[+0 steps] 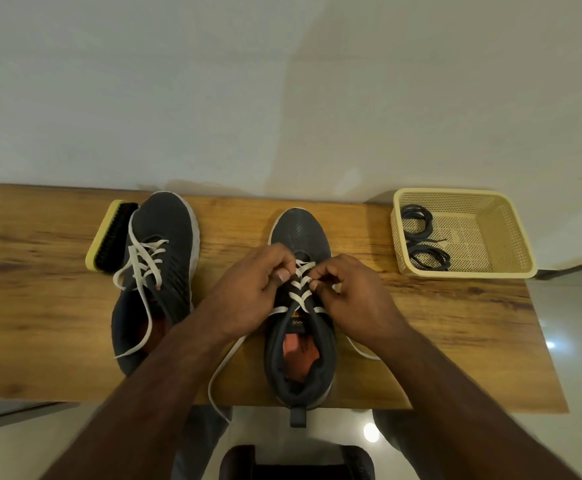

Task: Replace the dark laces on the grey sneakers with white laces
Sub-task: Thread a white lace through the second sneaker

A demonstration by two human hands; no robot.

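Head view: white lace [300, 299] between hands.

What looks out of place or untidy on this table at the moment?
Little is odd. The left sneaker lies tipped on its side, its white lace loose and untied. On the right sneaker, where both hands work, one lace end hangs past the table edge.

Two dark grey sneakers [160, 233] carry white laces [146, 261] and white soles; their insoles [298, 355] are orange-red. The table [438, 323] is warm brown wood with darker grain streaks. The basket [511, 233] is pale yellow mesh holding dark laces [421, 244]. The brush [109, 233] is yellow with black bristles
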